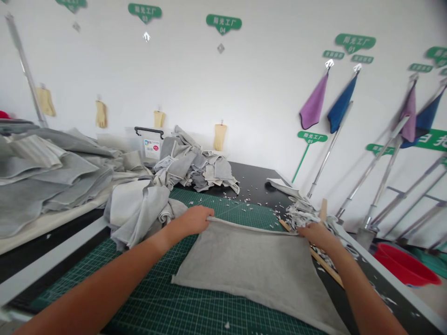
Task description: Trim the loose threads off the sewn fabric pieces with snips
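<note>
Across the green cutting mat (pixel 150 302), we see the left hand (pixel 197 219) and right hand (pixel 316 233) gripping the grey cloth (pixel 251 265) along its far edge; offcuts (pixel 301 207) lie far right.

Purple cloth: your landmark (pixel 314 104), hung by a corner on the white wall (pixel 265 88) below the "01" sign (pixel 355 43).
Blue cloth: you have one (pixel 342 107) hanging just right of the purple cloth.
Yellow gloves: look left of and lower than the purple cloth for a spaced row (pixel 220 137) on hooks.
Storage box: farther left of the purple cloth, you see its black handle and printed label (pixel 152 148).
Silver pole: leaning below the purple cloth, to its right (pixel 331 150).
Red basin: on your right, well below the purple cloth (pixel 407 265).
</note>
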The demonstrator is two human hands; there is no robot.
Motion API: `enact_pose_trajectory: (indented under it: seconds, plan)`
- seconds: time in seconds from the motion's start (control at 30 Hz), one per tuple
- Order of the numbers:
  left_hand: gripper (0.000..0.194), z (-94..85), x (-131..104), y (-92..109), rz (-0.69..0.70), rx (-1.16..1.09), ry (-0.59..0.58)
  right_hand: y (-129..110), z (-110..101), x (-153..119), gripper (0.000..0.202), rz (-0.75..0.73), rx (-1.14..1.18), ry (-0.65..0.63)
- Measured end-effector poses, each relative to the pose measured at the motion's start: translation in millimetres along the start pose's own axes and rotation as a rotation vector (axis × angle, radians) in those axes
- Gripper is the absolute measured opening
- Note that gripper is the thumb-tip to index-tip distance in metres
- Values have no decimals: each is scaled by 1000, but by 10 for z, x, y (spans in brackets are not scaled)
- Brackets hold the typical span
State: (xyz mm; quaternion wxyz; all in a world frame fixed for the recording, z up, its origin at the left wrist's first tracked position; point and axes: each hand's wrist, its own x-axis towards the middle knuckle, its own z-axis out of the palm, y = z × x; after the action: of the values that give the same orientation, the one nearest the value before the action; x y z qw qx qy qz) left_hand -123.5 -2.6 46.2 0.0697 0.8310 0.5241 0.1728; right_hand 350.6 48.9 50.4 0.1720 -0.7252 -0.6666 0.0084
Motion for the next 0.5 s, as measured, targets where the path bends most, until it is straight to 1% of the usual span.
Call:
enact_pose_trajectory:
  seconds: [0.07, 0.13, 0.2, 0.23, 0.3, 0.4, 0.47, 0.5]
  plan:
    - [26, -11, -6, -80, -11, -135, 61, 69, -64, 26, 19, 48, -42, -66]
    - [23, -1, 8, -135, -34, -312, 102, 61, -122, 48, 17, 119, -87, -99]
    - [21, 23, 35, -160, -39, -480, 123, -76, -174, 46, 21, 120, -74, -92]
    - [20, 40, 49, -161, -31, -548, 133, -203, -194, 24, 24, 73, -40, -87]
    - [20, 82, 69, -147, -17, -664, 139, -569, -216, -77, 31, -85, 69, -102]
    - [20, 166, 60, -100, -46, -884, 84, -1282, -172, -347, 30, -374, 264, -225]
    - [24, 221, 31, -67, -67, -1019, 37, -1745, -77, -537, 29, -474, 372, -259]
    - [28, 244, 14, -55, -64, -1056, 23, -1944, -9, -617, 29, -490, 399, -265]
